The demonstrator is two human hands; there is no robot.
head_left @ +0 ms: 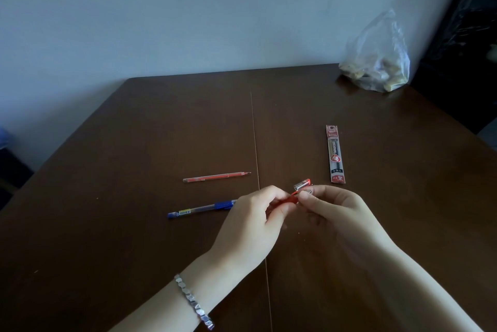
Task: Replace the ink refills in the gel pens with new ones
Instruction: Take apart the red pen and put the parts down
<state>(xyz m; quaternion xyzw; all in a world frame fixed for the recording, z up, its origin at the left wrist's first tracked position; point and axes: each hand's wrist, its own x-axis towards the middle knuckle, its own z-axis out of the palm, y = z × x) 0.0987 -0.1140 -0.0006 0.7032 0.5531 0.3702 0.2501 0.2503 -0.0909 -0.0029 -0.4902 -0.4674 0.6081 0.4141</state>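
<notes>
My left hand grips the red grip end of a red gel pen, most of it hidden in my fist. My right hand pinches the pen's front tip piece, right against the red grip. A clear cap with a red end lies on the table just behind my fingers. A loose red ink refill lies to the left, tip pointing right. A blue gel pen lies nearer me, its right end hidden by my left hand. A red packet of refills lies to the right.
The dark brown table has a seam running down its middle. A clear plastic bag with small items sits at the back right corner. A dark object stands beyond the right edge. A pale wall is behind.
</notes>
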